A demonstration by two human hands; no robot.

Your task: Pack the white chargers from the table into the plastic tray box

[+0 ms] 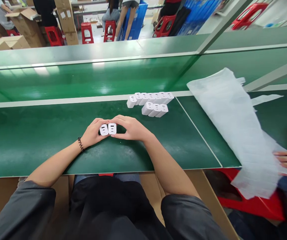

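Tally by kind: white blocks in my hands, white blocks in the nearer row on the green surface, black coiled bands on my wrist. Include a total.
Held white blocks: 2
Nearer-row white blocks: 3
Black coiled wristband: 1
Total: 6

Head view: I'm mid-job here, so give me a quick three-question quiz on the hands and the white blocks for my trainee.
1. Which wrist wears the black coiled band: A) left, B) right, C) both?

2. True or false: the left hand and right hand hold two white blocks side by side.

3. Fill in: of the two groups standing on the green surface, the nearer row has ___ blocks.

Key: 1. A; 2. True; 3. three.
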